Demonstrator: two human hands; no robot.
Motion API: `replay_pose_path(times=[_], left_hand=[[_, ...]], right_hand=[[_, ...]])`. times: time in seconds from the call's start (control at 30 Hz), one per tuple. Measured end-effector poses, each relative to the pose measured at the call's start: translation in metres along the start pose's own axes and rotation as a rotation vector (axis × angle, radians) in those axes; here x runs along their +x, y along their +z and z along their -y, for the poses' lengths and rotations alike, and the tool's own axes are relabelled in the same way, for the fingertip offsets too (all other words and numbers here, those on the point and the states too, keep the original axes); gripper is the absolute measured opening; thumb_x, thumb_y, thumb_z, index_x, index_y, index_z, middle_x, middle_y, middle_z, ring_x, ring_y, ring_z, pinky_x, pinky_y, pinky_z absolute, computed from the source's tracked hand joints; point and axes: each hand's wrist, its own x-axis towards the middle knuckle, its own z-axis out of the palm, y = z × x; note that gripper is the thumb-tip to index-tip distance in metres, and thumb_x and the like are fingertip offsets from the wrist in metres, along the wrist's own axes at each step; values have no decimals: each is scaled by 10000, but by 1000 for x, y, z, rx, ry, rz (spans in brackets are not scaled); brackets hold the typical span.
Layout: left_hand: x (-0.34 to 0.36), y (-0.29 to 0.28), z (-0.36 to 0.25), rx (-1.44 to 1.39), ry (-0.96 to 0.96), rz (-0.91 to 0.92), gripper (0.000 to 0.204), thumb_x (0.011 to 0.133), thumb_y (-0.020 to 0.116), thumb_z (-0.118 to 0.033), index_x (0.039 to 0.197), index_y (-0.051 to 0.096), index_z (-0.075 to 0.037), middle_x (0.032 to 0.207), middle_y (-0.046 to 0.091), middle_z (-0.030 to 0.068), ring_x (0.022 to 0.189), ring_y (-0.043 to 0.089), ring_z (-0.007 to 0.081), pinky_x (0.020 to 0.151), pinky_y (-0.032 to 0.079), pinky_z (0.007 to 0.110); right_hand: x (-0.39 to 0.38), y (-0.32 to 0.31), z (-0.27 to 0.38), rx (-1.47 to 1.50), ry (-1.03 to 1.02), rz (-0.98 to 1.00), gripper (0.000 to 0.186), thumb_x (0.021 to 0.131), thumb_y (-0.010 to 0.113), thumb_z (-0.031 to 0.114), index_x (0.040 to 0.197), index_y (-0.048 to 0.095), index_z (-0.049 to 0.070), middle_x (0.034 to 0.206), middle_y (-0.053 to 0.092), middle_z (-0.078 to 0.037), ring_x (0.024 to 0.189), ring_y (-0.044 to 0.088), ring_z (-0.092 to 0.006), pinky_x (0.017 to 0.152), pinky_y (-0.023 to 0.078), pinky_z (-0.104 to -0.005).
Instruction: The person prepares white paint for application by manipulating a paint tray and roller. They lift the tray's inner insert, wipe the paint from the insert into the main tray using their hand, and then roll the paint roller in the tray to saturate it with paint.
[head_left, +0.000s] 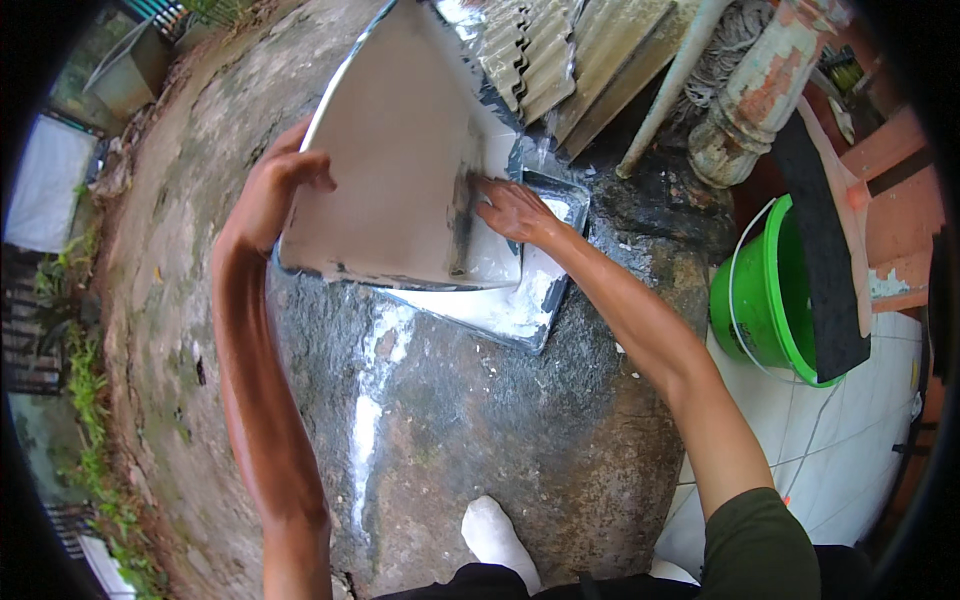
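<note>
A large tray (pixel 385 160) with a dark rim is tipped up on its edge, its inside coated in a pale greyish film. My left hand (pixel 283 180) is closed round its left rim, the thumb lying over the inner face. Against the tray's right inner side rests my right hand (pixel 518 212), fingers stretched out beside a dark streak where the coating is thin. Below sits a second dark tray (pixel 545 325), partly covered by the tilted one, with white wet paste or liquid (pixel 490 308) in it.
A green bucket (pixel 745 290) with a white handle stands at the right on white tiles, a dark board (pixel 825 250) partly over it. Corrugated sheets (pixel 520 55), a pole (pixel 670 90) and a worn column (pixel 765 95) lie beyond. A white streak (pixel 368 420) marks the rough concrete.
</note>
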Motion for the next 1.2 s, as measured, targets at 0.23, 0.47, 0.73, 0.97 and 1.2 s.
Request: replay_pose_path(times=[0.23,0.47,0.73,0.97,1.2], left_hand=[[1,-2,6,26,7,-39,538,661,558,-92,1185,629,10,1083,601,74,944,566,174,851,447,259],[17,-29,40,-73,-33,-67,314,669,553,-132,910,671,32,1191,576,98,1000,588,213,881,459,288],[-37,-42,136,-357,-160,-445,436,592,570,-168,993,615,-3,909,575,92,765,584,227,700,521,321],[-83,20,224,-640,-212,-459,121,667,537,-49,751,616,-12,796,605,87,699,584,196,646,495,323],[-102,33,241,-732,-370,-454,628,602,526,-75,1212,523,76,988,604,143,877,613,281,792,539,362]], right_hand=[[39,18,39,976,-255,-579,706,980,338,285,1570,108,-27,1657,71,-197,1538,20,-298,1237,64,-376],[14,46,38,545,-58,-503,766,1051,212,489,1515,172,-119,1592,110,-339,1503,86,-440,1241,98,-432],[-2,15,60,36,41,-588,881,1031,229,576,1451,245,-198,1521,238,-403,1466,207,-481,1223,174,-484],[-13,-12,59,48,244,-153,949,980,200,689,1535,175,-80,1616,150,-266,1484,236,-395,1222,222,-430],[-34,-6,83,-224,253,66,972,969,207,711,1539,166,-76,1624,161,-243,1515,160,-357,1240,143,-416]])
